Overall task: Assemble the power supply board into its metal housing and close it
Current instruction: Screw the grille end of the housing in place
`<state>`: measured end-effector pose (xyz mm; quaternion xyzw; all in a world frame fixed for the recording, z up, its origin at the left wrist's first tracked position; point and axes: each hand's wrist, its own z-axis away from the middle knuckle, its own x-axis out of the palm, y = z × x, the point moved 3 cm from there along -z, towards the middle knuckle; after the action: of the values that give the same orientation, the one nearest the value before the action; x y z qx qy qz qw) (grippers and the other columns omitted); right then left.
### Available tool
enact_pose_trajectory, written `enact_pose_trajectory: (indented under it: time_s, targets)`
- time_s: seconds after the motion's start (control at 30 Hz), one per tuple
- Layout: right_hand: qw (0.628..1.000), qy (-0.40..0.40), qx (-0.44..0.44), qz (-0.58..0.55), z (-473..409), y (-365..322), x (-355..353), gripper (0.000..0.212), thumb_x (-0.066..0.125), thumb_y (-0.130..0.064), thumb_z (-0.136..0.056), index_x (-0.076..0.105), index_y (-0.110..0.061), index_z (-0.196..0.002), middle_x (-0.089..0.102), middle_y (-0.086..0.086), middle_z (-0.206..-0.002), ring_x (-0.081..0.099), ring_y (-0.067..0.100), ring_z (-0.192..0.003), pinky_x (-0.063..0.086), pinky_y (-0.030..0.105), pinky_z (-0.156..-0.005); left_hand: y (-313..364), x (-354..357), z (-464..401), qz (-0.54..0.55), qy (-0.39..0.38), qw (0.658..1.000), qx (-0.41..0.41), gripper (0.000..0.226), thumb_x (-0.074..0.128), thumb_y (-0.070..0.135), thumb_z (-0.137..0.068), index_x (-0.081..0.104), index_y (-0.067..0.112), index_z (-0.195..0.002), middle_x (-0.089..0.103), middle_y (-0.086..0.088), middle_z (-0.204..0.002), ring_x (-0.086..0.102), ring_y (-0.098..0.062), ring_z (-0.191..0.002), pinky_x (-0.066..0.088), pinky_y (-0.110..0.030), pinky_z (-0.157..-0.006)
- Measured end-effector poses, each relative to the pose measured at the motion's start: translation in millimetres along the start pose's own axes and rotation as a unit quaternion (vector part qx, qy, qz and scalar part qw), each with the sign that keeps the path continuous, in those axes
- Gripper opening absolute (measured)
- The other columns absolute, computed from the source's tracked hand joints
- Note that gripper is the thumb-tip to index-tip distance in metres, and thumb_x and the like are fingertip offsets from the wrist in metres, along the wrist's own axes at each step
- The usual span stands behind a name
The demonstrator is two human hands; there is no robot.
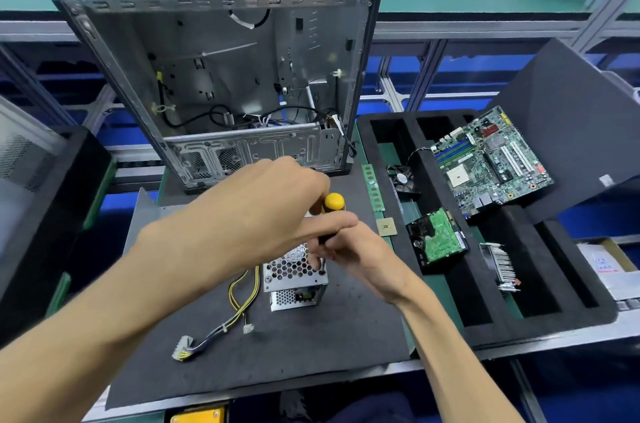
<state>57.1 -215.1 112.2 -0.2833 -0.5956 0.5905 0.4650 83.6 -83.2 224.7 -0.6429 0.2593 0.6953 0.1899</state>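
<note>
Head view: power supply housing (294,272), perforated metal box, sits centre-bottom of the frame on the dark foam mat (311,346), mostly covered by both hands. Its cable bundle (239,298), yellow and black wires, runs out the left side down to a white connector (183,350) lower left on the mat; a smaller white plug (248,328) lies just right of the bundle. Left hand (263,214) comes in from lower left, over the housing, fingers curled round the upper part of the screwdriver (333,211) just under its yellow cap; thumb stretched out to the right across the handle. Right hand (353,251) enters from lower right, fingers bent down at the black lower handle and shaft right above the housing's top face; looks like a pinch on the tool, tip contact hidden. Screwdriver stands roughly upright, slight tilt. Behind, upper centre: open PC chassis (221,76) standing on the mat's far edge, loose black cables inside. Right of frame: black foam tray (554,318) with slots, holding a motherboard (491,159), a small fan (403,178), a drive with green board face-up (438,239) and a finned heatsink (500,265). RAM stick (373,188) and CPU chip (387,226) lie between mat and tray.
</note>
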Motion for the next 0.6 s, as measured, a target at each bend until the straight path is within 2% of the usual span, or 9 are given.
enact_pose_trajectory:
  time_s: [0.07, 0.13, 0.2, 0.27, 0.37, 0.4, 0.5, 0.57, 0.6]
  targets:
    - [0.999, -0.005, 0.002, 0.041, 1, -3, 1, 0.016, 0.041, -0.009, -0.076, 0.057, -0.012, -0.078, 0.064, -0.014, -0.069, 0.055, 0.007, -0.066, 0.043, 0.020, -0.070, 4, 1, 0, -0.008, 0.017, 1.000, -0.002, 0.059, 0.021, 0.075, -0.083, 0.047, 0.023, -0.076, 0.054, 0.002, -0.069, 0.058, -0.028, -0.071, 0.046, -0.038, -0.063]
    - [0.997, 0.001, -0.002, 0.073, 1, -5, 3, 0.014, 0.046, -0.010, -0.078, 0.058, -0.017, -0.075, 0.063, -0.015, -0.066, 0.056, 0.004, -0.066, 0.044, 0.014, -0.068, 7, 0, 0, 0.005, -0.004, 0.999, 0.032, 0.045, 0.028, 0.061, -0.092, 0.051, 0.023, -0.084, 0.056, 0.004, -0.079, 0.059, -0.025, -0.078, 0.047, -0.037, -0.070]
    - [0.995, 0.006, -0.009, 0.095, 3, -5, 4, 0.013, 0.057, -0.021, -0.076, 0.061, -0.030, -0.068, 0.061, -0.014, -0.064, 0.054, 0.004, -0.066, 0.045, 0.015, -0.068, 10, -2, 4, 0.061, -0.059, 0.991, 0.100, 0.025, 0.040, 0.040, -0.100, 0.059, 0.025, -0.104, 0.054, 0.009, -0.095, 0.053, -0.014, -0.082, 0.042, -0.030, -0.076]
    - [0.994, 0.004, -0.004, 0.113, 4, -4, 7, 0.012, 0.059, -0.032, -0.072, 0.062, -0.036, -0.061, 0.057, -0.014, -0.062, 0.050, 0.003, -0.066, 0.044, 0.017, -0.067, 13, -4, 10, 0.093, -0.094, 0.983, 0.129, 0.023, 0.045, 0.030, -0.101, 0.058, 0.030, -0.120, 0.050, 0.011, -0.104, 0.050, -0.010, -0.085, 0.043, -0.029, -0.079]
    - [0.992, -0.001, -0.010, 0.127, 3, -2, 11, 0.010, 0.052, -0.018, -0.078, 0.055, -0.017, -0.068, 0.051, -0.008, -0.062, 0.045, 0.007, -0.062, 0.041, 0.019, -0.061, 18, -6, 12, 0.035, -0.058, 0.994, 0.084, 0.032, 0.036, 0.056, -0.094, 0.054, 0.034, -0.107, 0.058, 0.010, -0.092, 0.057, -0.015, -0.083, 0.049, -0.036, -0.078]
    - [0.992, -0.002, -0.012, 0.129, 2, -1, 12, 0.013, 0.053, -0.021, -0.079, 0.051, -0.018, -0.067, 0.049, -0.006, -0.062, 0.043, 0.008, -0.062, 0.039, 0.021, -0.060, 19, -7, 12, 0.005, -0.049, 0.997, 0.067, 0.036, 0.031, 0.060, -0.091, 0.052, 0.032, -0.101, 0.060, 0.008, -0.087, 0.059, -0.018, -0.082, 0.051, -0.038, -0.077]
    - [0.991, 0.006, -0.013, 0.136, 1, -2, 12, 0.019, 0.057, -0.038, -0.076, 0.052, -0.027, -0.061, 0.047, -0.003, -0.064, 0.041, 0.015, -0.067, 0.037, 0.030, -0.062, 17, -8, 10, 0.018, -0.077, 0.994, 0.077, 0.017, 0.043, 0.039, -0.097, 0.057, 0.031, -0.102, 0.056, 0.009, -0.099, 0.059, -0.017, -0.090, 0.049, -0.038, -0.080]
    - [0.991, 0.016, -0.002, 0.135, 0, -3, 9, 0.016, 0.058, -0.039, -0.072, 0.053, -0.031, -0.058, 0.049, -0.009, -0.063, 0.043, 0.012, -0.064, 0.039, 0.024, -0.061, 17, -9, 13, 0.067, -0.101, 0.987, 0.103, 0.015, 0.054, 0.023, -0.094, 0.061, 0.032, -0.104, 0.051, 0.011, -0.105, 0.056, -0.013, -0.092, 0.047, -0.036, -0.081]
    - [0.990, 0.020, 0.003, 0.140, 0, -3, 7, 0.016, 0.058, -0.039, -0.071, 0.053, -0.033, -0.057, 0.049, -0.011, -0.062, 0.043, 0.009, -0.063, 0.039, 0.021, -0.060, 18, -10, 15, 0.078, -0.099, 0.987, 0.103, 0.015, 0.056, 0.027, -0.094, 0.059, 0.032, -0.107, 0.051, 0.012, -0.106, 0.056, -0.013, -0.093, 0.047, -0.036, -0.082]
